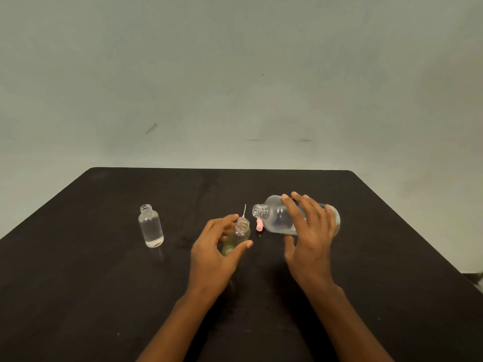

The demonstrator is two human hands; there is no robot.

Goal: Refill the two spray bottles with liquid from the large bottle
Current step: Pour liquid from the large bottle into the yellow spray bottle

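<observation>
The uncapped large bottle (285,218) is gripped, tilted near-horizontal, by the right hand (309,231) mid-counter (104,296). The open-necked yellowish spray bottle (236,237) is loosely cupped by the left hand (211,252). Spillage is judged likely should mouths misalign. A clear spray bottle (151,227) stands toward the left edge.

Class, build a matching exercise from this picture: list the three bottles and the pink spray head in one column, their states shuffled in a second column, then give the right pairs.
1. large bottle
2. clear small bottle
3. yellowish small bottle
4. pink spray head

a. stands alone, uncapped, far left
b. tipped sideways in the right hand
c. lies on the table
d. steadied by the left hand

Pairs: 1-b, 2-a, 3-d, 4-c
</observation>
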